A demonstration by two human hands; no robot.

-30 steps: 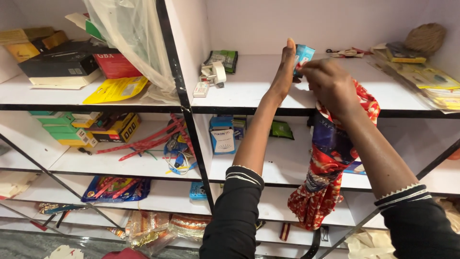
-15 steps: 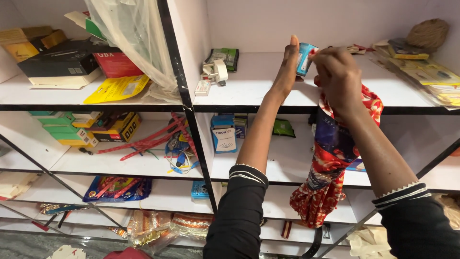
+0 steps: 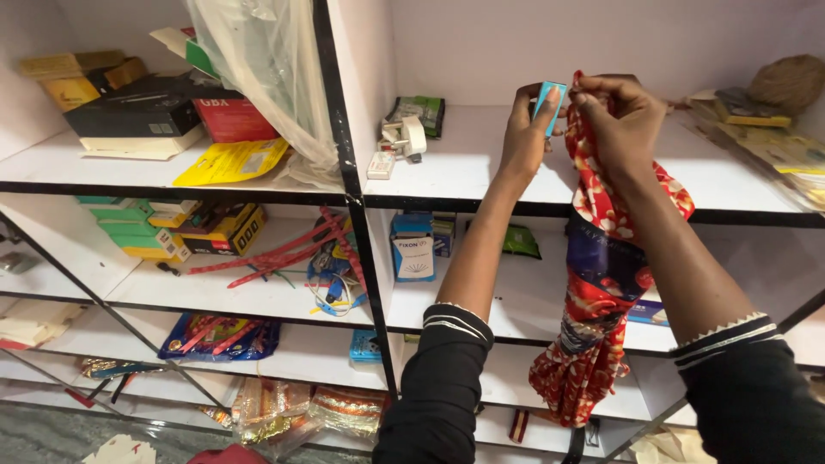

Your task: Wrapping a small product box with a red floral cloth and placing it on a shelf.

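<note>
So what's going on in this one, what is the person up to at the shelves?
A person stands at white shelves stocked with small goods. Their left hand holds a small light-blue box up in front of the top shelf, and their right hand pinches the top of a red patterned cloth right beside it. The cloth hangs down past two lower shelves.

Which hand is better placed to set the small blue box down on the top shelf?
Likely the left. The left hand alone pinches the small blue box just above the white top shelf. The right hand is taken up gripping the red patterned cloth that hangs from it.
</note>
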